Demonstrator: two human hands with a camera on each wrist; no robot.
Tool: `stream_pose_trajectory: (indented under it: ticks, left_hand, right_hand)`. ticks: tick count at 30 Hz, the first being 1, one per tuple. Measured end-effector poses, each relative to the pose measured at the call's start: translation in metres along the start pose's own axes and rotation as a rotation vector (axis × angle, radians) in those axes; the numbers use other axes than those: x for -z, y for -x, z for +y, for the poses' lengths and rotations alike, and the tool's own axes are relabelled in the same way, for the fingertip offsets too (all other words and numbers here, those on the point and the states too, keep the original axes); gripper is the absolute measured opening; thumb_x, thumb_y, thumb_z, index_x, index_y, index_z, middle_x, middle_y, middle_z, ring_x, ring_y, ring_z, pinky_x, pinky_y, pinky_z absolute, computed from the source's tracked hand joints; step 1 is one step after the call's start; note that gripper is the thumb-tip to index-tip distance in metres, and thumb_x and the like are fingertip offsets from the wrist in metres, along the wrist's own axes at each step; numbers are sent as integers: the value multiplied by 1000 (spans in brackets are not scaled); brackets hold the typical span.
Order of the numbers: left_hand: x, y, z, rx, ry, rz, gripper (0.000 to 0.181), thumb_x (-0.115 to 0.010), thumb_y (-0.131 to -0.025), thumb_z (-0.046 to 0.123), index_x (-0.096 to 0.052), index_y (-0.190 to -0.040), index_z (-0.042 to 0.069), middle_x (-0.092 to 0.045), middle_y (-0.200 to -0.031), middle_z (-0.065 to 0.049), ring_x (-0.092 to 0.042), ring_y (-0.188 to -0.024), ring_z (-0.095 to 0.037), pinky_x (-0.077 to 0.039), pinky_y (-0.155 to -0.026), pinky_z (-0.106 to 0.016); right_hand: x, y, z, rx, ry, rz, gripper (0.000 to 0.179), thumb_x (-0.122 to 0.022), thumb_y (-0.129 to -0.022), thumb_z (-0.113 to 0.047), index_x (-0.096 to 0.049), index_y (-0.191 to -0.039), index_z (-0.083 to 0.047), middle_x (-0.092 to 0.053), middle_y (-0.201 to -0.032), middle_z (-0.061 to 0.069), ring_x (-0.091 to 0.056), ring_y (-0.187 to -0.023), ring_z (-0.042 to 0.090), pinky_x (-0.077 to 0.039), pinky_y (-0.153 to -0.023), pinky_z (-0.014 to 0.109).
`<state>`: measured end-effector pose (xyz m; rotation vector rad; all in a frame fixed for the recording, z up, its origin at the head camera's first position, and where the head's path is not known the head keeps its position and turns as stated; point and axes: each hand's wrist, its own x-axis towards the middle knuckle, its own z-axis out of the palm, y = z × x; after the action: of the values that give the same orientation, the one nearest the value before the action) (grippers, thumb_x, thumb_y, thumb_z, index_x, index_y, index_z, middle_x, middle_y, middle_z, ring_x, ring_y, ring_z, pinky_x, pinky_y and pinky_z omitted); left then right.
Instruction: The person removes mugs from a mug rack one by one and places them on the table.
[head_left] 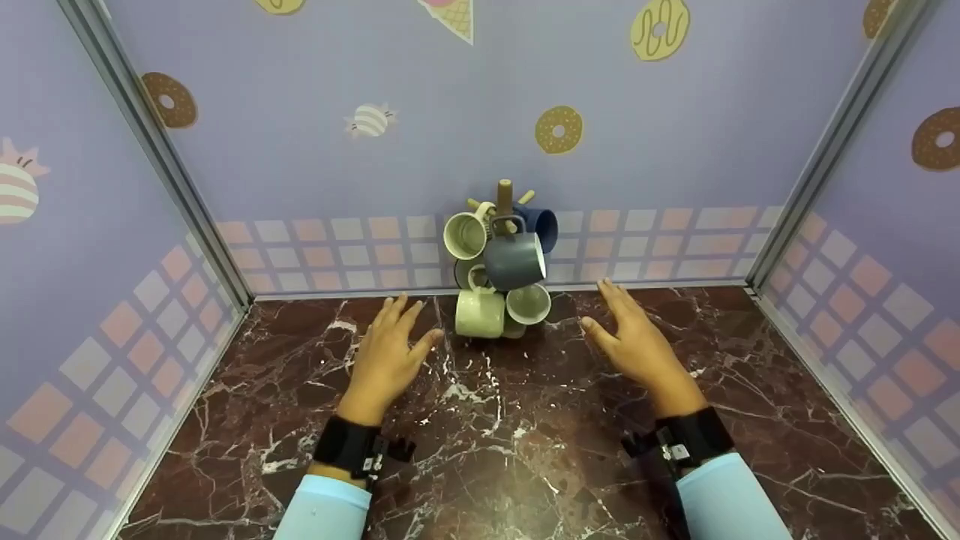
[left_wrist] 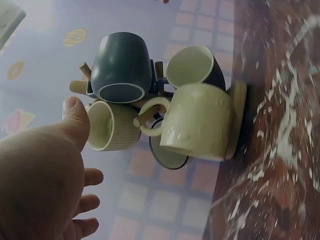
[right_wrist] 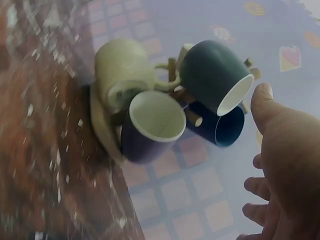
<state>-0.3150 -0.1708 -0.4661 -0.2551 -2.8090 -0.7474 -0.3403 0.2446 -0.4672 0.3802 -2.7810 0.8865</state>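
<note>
A wooden mug tree stands against the back wall, hung with several mugs. A dark grey mug faces the front, between a ribbed cream mug on the left and a blue mug on the right. Lower down hang a pale green mug and a dark purple mug with a light inside. Behind them, a dark-rimmed mug is partly hidden. My left hand is left of the tree, fingers spread, holding nothing. On the other side, my right hand is also empty, fingers extended.
Beneath both hands lies a dark red marbled tabletop. A purple back wall with printed sweets and checks rises behind the tree. Side walls with metal corner strips bound the space left and right.
</note>
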Motion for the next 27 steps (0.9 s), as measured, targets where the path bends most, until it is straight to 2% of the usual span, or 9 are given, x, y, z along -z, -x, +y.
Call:
stream_pose_trajectory:
  ticks: [5,9,15,21,27]
  left_hand:
    - [-7,-18,11,10,191,0,75,-56,-116,58,-46,-173,11,-31,-187,-15,-25,-175,-46,-30,-134,-80]
    - [-12,-35,27,-10,328,35,67,-58,-117,51,-51,-170,9,-39,-183,-18,-30,-172,-45,-32,-137,-74]
    - [-23,-55,55,-34,498,72,64,-61,-118,44,-52,-168,6,-48,-174,-24,-40,-166,-46,-31,-141,-64]
    - [-34,-60,79,12,603,55,70,-62,-116,47,-44,-174,11,-43,-178,-26,-40,-167,-50,-30,-140,-69]
    - [-37,-66,89,78,671,24,72,-60,-117,49,-40,-177,15,-44,-180,-21,-43,-167,-47,-31,-140,-66]
  right_hand:
    - [-1,-14,-13,-22,-115,19,84,-56,-116,-59,-27,-182,-16,-30,-186,24,-30,-172,51,-22,-142,69]
    - [-3,-31,-26,-32,-186,37,83,-59,-116,-57,-30,-181,-13,-37,-184,22,-37,-169,50,-27,-141,67]
    - [-11,-62,-51,-40,-376,32,93,-71,-111,-55,-31,-178,-5,-45,-180,20,-50,-163,44,-45,-134,61]
    - [-16,-82,-67,-89,-501,36,96,-77,-109,-47,-29,-177,1,-52,-173,27,-59,-155,47,-54,-127,58]
    - [-19,-95,-78,-159,-584,7,102,-80,-107,-46,-26,-177,6,-55,-169,29,-64,-151,42,-58,-123,50]
